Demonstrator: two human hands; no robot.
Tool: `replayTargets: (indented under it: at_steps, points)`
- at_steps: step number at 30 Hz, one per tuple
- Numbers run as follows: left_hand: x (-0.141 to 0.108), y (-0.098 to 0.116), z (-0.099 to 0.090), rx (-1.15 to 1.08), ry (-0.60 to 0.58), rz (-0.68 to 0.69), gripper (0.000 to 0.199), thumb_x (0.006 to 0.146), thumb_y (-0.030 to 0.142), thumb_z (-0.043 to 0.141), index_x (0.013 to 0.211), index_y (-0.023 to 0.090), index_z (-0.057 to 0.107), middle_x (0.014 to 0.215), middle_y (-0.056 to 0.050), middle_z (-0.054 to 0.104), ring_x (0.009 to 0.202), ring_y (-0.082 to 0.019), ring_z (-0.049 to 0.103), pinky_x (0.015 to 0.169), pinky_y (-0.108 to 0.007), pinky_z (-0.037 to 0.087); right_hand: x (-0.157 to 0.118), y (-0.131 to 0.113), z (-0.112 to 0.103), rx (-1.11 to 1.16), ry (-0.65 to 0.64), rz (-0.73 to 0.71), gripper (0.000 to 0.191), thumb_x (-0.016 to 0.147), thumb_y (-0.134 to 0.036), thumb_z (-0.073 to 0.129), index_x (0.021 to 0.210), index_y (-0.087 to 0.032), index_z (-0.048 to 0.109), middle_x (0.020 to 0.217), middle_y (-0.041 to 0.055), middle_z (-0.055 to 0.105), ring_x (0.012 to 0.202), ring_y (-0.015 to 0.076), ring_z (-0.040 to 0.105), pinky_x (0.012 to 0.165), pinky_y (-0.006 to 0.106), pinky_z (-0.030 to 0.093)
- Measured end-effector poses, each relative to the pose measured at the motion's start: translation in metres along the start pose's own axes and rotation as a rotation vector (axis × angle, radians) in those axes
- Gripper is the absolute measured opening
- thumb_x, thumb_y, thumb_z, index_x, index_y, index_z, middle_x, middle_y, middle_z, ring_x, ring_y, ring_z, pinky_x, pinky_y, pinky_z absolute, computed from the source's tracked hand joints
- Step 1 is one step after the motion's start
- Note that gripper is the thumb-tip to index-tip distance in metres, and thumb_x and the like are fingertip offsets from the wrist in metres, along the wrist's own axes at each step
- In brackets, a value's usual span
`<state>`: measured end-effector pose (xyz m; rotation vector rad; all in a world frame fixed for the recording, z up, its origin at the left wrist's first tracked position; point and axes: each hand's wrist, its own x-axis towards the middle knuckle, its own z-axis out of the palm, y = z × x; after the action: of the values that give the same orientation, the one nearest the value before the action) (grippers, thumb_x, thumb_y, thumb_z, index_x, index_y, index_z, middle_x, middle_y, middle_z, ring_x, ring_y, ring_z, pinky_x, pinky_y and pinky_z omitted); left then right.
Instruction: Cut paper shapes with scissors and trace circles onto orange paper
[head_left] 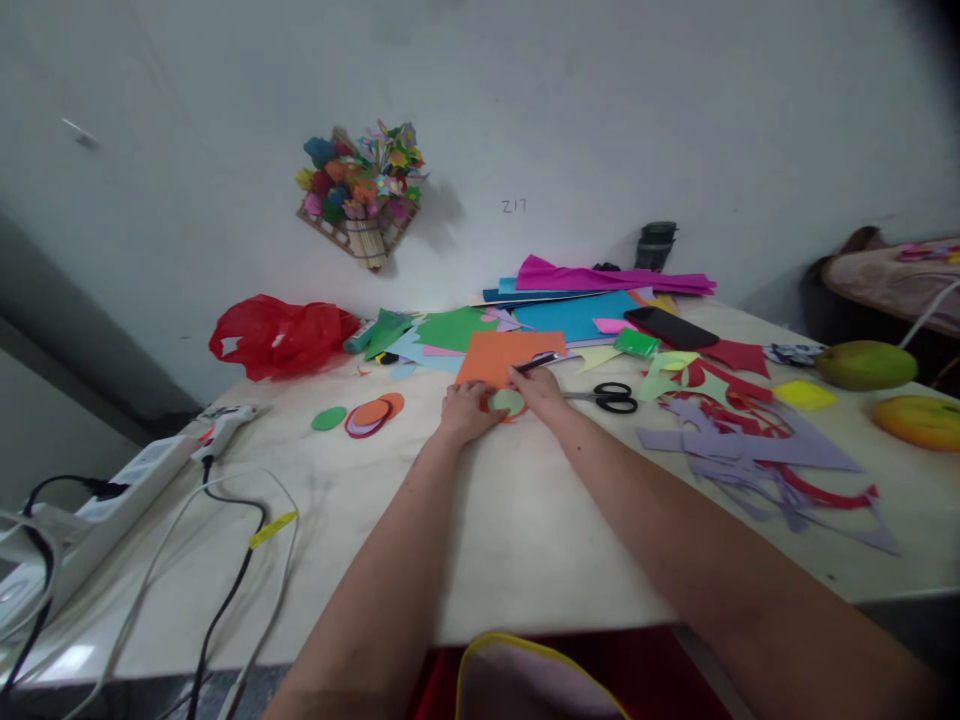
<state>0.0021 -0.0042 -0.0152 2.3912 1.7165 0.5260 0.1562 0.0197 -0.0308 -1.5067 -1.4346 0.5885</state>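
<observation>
orange paper [499, 352], vase [365, 243] with flowers [364, 188]

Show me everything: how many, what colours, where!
Sheet: 1, orange, table middle
Disc: 1, pale green, on sheet
Pen: 1, dark, over sheet
Scissors: 1, black-handled, right of sheet
Cut circles: several, mixed, left
Scraps: many, mostly purple, right
Paper sheets: several, mixed, back
Phone: 1, black, back right
Packet: 1, green, beside phone
Fruits: 2, green, orange, right
Pad: 1, yellow, beside fruits
Bag: 1, red, back left
Power strip: 1, white, left edge
Cables: several, black, white, left
Flower decoration: 1, multicoloured, wall
Container: 1, dark, by wall
Table: 1, whitish, underneath
Left hand: 1, on sheet
Right hand: 1, holding pen
</observation>
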Motion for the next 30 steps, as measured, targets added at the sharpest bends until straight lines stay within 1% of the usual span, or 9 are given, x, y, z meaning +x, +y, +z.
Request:
replayTargets:
  at_steps: [3, 10, 16, 30]
  points:
    - [0.0, 0.0003, 0.0, 0.003, -0.003, -0.003, 0.052, 0.064, 0.057, 0.06, 0.109, 0.03, 0.058, 0.126, 0.001, 0.05, 0.114, -0.027, 0.039, 0.094, -0.038, 0.033, -0.0021, -0.0025, -0.0014, 0.008, -0.007, -0.002, 0.028, 0.08, -0.036, 0.048, 0.087, -0.017, 0.068, 0.076, 0.0062, 0.07, 0.077, 0.0167, 0.065, 0.072, 0.027, 0.048]
    - [-0.0004, 0.0008, -0.0008, 0.006, -0.007, 0.005, 0.052, 0.065, 0.056, 0.06, 0.109, 0.03, 0.058, 0.125, 0.001, 0.05, 0.115, -0.026, 0.039, 0.094, -0.038, 0.033, -0.0021, -0.003, -0.0017, -0.008, 0.006, 0.003, 0.026, 0.079, -0.034, 0.048, 0.078, -0.018, 0.068, 0.073, 0.0045, 0.069, 0.072, 0.0147, 0.065, 0.068, 0.024, 0.047]
    - [-0.0002, -0.0015, -0.0003, -0.007, -0.002, 0.018, 0.052, 0.064, 0.056, 0.06, 0.109, 0.03, 0.058, 0.125, 0.0, 0.05, 0.115, -0.026, 0.039, 0.096, -0.038, 0.032, -0.0011, 0.0, 0.0003, 0.058, 0.017, 0.037, 0.026, 0.079, -0.036, 0.049, 0.084, -0.018, 0.067, 0.074, 0.0044, 0.07, 0.069, 0.0142, 0.065, 0.068, 0.024, 0.048]
    - [-0.0014, -0.0009, -0.0023, 0.014, -0.025, 0.033, 0.053, 0.065, 0.058, 0.059, 0.111, 0.03, 0.057, 0.127, 0.001, 0.049, 0.117, -0.026, 0.038, 0.098, -0.037, 0.03, -0.001, 0.0002, 0.0005, 0.058, 0.008, 0.02, 0.026, 0.079, -0.035, 0.049, 0.081, -0.017, 0.067, 0.072, 0.0044, 0.069, 0.068, 0.0142, 0.065, 0.067, 0.024, 0.048]
